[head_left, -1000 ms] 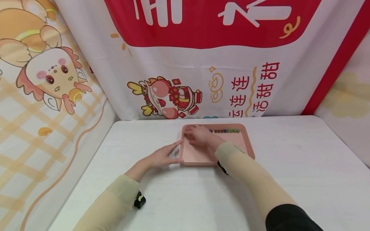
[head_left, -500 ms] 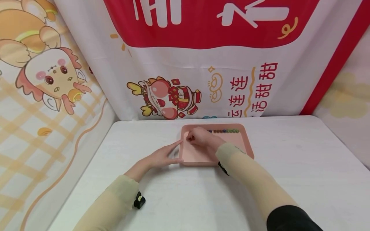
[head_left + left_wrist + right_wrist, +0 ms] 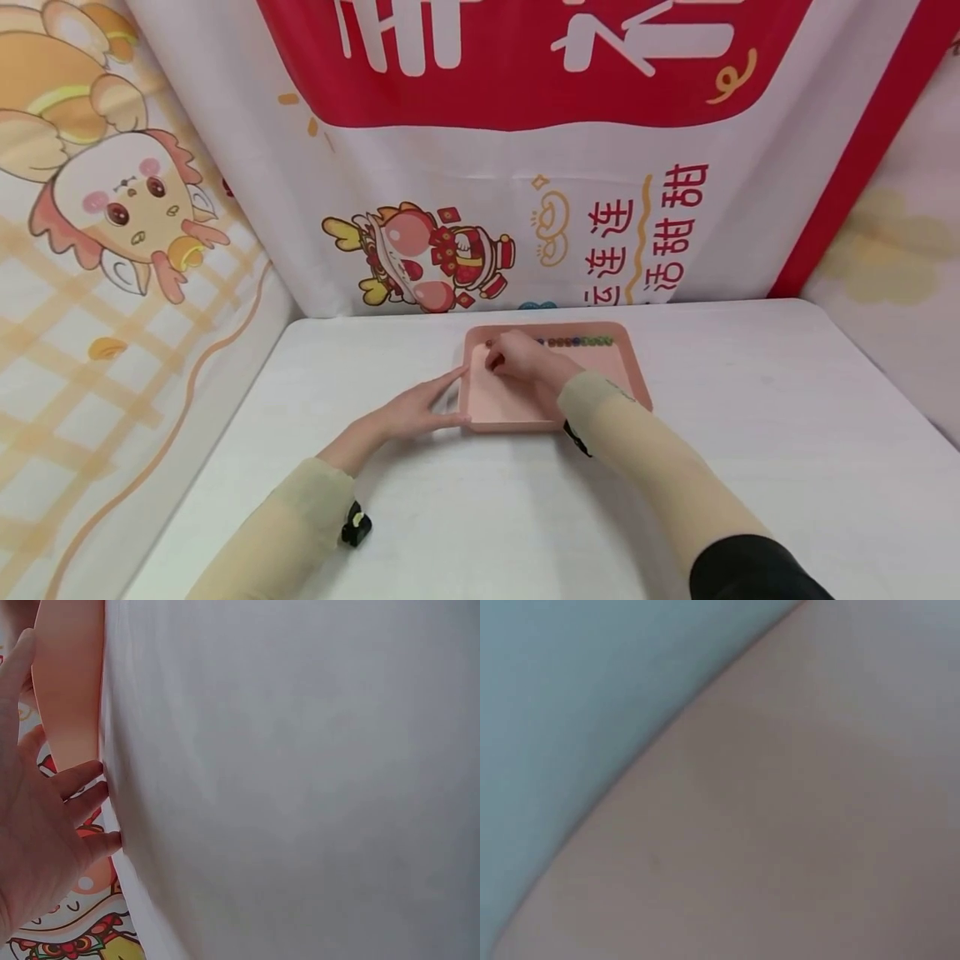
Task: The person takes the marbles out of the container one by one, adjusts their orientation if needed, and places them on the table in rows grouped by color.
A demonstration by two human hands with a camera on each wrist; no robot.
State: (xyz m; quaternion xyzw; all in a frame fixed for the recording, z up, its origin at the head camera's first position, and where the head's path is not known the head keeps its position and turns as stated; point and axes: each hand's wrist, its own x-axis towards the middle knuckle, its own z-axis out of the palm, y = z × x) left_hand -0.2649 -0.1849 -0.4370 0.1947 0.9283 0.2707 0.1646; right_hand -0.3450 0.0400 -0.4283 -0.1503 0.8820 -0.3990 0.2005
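Note:
A shallow pink tray (image 3: 517, 427) lies on the white table; its outer wall (image 3: 71, 690) fills a strip of the left wrist view. Along its far side runs a row of small round beads: green ones (image 3: 597, 341) at the right, then blue and brown ones (image 3: 560, 342). One brown bead (image 3: 489, 343) sits near the far left corner. My left hand (image 3: 416, 410) touches the tray's left side with thumb and fingers spread. My right hand (image 3: 528, 357) is over the tray's left part, fingers curled downward, covering part of the row; I cannot tell whether they hold a bead.
The white table (image 3: 465, 517) stretches around the tray. A printed cloth (image 3: 442, 158) hangs right behind the table's far edge, and another patterned cloth (image 3: 135, 350) stands at the left. Blurred close surfaces fill the right wrist view.
My right hand has drawn slightly back from the tray's far left corner and its fingers have curled in, uncovering the brown bead there. My left hand stays at the tray's side.

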